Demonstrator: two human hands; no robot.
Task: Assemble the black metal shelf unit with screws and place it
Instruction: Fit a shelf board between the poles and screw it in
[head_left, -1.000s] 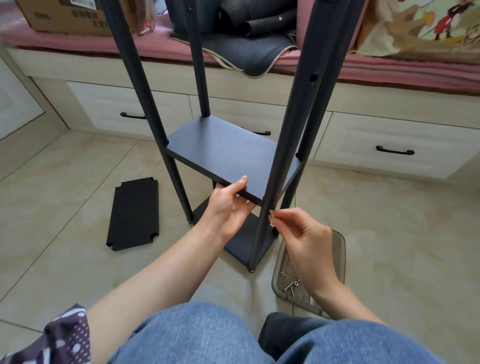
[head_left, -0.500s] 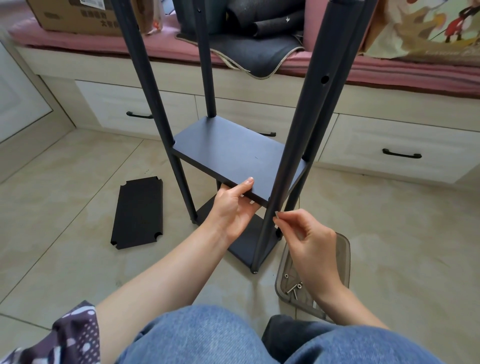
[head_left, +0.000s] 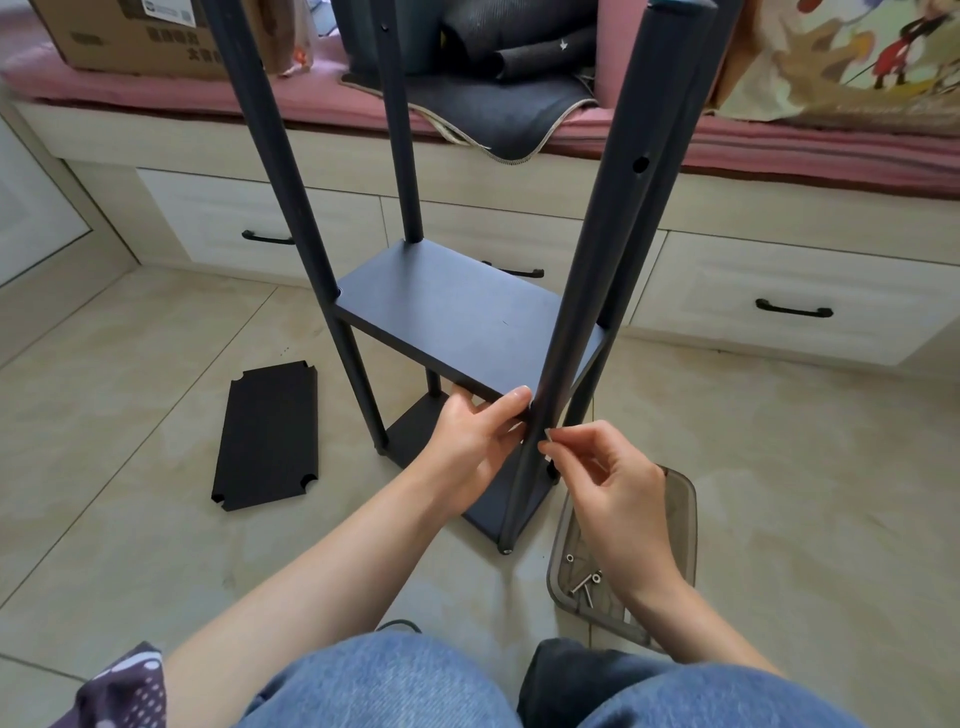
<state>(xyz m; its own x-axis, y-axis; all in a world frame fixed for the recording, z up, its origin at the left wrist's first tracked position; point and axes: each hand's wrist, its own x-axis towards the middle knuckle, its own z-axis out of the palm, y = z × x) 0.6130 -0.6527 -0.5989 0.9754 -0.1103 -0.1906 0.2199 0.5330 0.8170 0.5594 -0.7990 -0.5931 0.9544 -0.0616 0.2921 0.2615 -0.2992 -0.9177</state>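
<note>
- Your left hand (head_left: 470, 441) grips the near edge of the middle shelf board (head_left: 457, 317), thumb on top, just beside the front post (head_left: 576, 322).
- Your right hand (head_left: 618, 488) pinches a small screw (head_left: 547, 433) against that post, at 3 o'clock from your left thumb.
- The shelf unit (head_left: 395, 156) stands upright on the floor (head_left: 779, 467).
- A spare board (head_left: 267, 434) lies flat at 9 o'clock.
- The tray (head_left: 680, 519) of screws sits at 5 o'clock, under your right wrist.

Blue jeans (head_left: 395, 686), dotted purple sleeve (head_left: 122, 691)
</note>
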